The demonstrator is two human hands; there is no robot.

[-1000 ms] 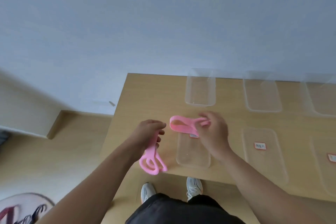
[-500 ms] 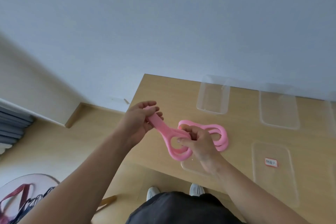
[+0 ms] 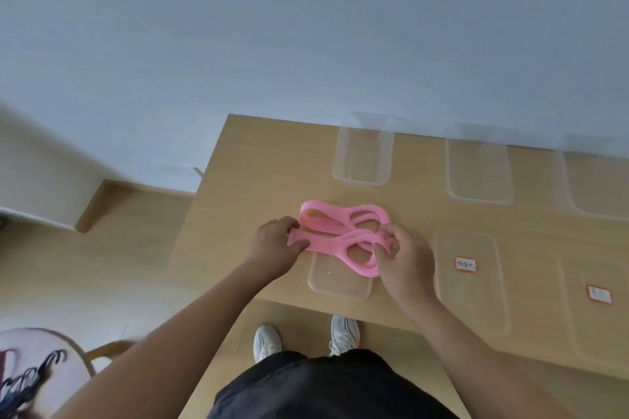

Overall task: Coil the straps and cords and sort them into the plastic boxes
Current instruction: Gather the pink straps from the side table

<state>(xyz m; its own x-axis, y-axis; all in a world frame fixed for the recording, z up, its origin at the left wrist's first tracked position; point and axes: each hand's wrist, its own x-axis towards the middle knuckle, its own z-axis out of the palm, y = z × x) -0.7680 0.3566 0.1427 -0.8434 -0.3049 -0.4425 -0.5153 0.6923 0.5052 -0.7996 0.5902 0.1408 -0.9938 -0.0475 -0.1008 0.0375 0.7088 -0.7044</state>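
The pink strap (image 3: 340, 236) lies in several flat loops low over the bench (image 3: 258, 163), across the far rim of the nearest clear box (image 3: 338, 284); whether it touches the surface cannot be told. Your left hand (image 3: 274, 250) pinches the folded left end between thumb and curled fingers (image 3: 288, 222); your right hand (image 3: 406, 260) grips the bunched loops at the right end, its fingers curled round them. Judge the strap as light, soft and elastic: it holds no shape of its own, and the loops are likely to spring open if either grip relaxes. Its surface looks smooth, so allow for slip. Take hold where the layers cross and pinch all layers together, never a single loop. Press the coil narrower than the box opening before you lower it. The other boxes (image 3: 480, 167) stand apart on the bench, two bearing red-framed labels (image 3: 465, 264)
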